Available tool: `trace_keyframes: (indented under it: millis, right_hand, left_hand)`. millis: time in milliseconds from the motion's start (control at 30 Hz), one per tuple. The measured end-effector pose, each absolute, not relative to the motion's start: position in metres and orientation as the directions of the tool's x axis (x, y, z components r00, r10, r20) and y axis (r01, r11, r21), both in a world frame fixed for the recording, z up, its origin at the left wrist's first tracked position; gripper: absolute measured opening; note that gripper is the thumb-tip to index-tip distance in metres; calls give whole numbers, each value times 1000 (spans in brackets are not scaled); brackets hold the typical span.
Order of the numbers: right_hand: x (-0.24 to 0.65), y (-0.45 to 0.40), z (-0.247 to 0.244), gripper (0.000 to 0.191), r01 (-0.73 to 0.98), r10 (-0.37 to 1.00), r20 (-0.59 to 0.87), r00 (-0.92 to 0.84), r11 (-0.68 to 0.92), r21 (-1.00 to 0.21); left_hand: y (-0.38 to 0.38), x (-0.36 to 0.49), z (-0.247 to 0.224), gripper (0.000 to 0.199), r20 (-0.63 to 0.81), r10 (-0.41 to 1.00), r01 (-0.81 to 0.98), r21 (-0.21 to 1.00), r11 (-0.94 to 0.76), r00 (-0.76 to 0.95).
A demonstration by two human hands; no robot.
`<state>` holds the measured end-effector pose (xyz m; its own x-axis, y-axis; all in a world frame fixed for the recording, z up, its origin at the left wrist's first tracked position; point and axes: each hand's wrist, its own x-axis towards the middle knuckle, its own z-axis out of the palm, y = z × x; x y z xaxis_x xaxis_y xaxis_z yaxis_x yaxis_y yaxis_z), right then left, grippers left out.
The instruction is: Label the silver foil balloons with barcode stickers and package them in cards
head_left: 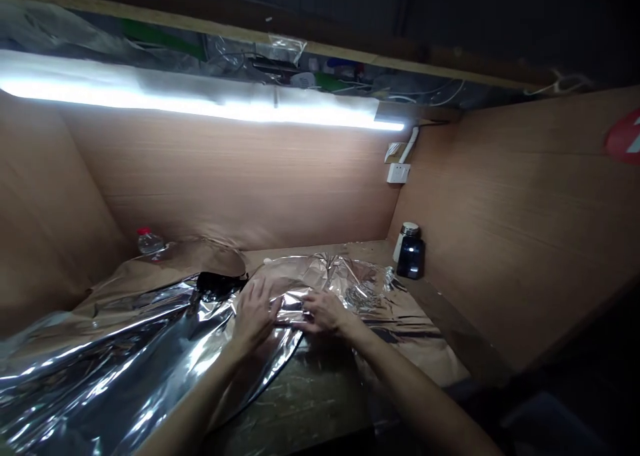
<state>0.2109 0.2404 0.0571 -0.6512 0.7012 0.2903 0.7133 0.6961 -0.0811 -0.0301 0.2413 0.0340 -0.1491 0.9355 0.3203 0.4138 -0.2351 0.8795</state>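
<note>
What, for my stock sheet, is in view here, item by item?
crinkled silver foil: one mass, silver, across the bench and under both hands
brown paper sheet: 1, brown, under the foil at back left
unidentified black object: 1, black, at the foil's back edge
clear plastic bottle: 1, clear with red cap, back left corner
glass-look squat bottle: 1, dark blue with silver cap, back right corner
white wall socket: 1, white, back wall's right end
fluorescent light strip: 1, glowing white, above the back wall
round sign: 1, red and white, right wall
wooden bench: 1, brown, beneath everything
left hand: 1, on the foil
right hand: 1, on the foil
</note>
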Motion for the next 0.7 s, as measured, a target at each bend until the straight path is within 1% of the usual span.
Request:
trace_keyframes:
  millis: [33,133,233,300,367,400,433,467,567,633,700]
  right_hand:
    - [204,250,62,35,734,725,299,-621,671,-105]
    - [186,289,73,47,816,815,323,-481,551,-175]
    - [183,327,69,53,883,899,282,-336,405,-237]
    - [189,342,56,60,912,944,204,-259,309,-271]
    - [194,352,40,62,928,972,122,-203,230,-293]
    - [196,354,33,63,933,979,90,-182,201,-299]
    - [197,356,27,63,936,984,65,-166,178,-305]
    - [198,358,23,63,937,987,46,-153,160,-311]
    - [196,360,23,65,935,994,26,-104,107,-337]
    - [198,360,31,68,929,999,47,-14,30,-369]
    - [203,359,40,67,906,991,64,120,-83,-415]
  left_hand:
    - [245,-22,29,49,337,936,497,832,-247,-99]
    - [257,-6,13,66,296,953,565,798,-209,-64]
    - [262,-4,0,79,283,959,692,696,-190,-21]
    - [263,-7,-3,82,241,969,813,554,-176,46]
    - [263,-15,-1,86,152,981,921,353,-168,121]
    - [264,-21,2,86,109,985,950,266,-161,137]
    - [265,-29,5,84,80,987,967,206,-152,138]
    - [266,-38,8,81,70,989,975,173,-141,131]
    - [268,-61,15,76,82,991,979,167,-118,105]
    - [262,-67,18,75,98,990,980,163,-113,98]
    - [248,-61,20,72,159,982,980,154,-127,102]
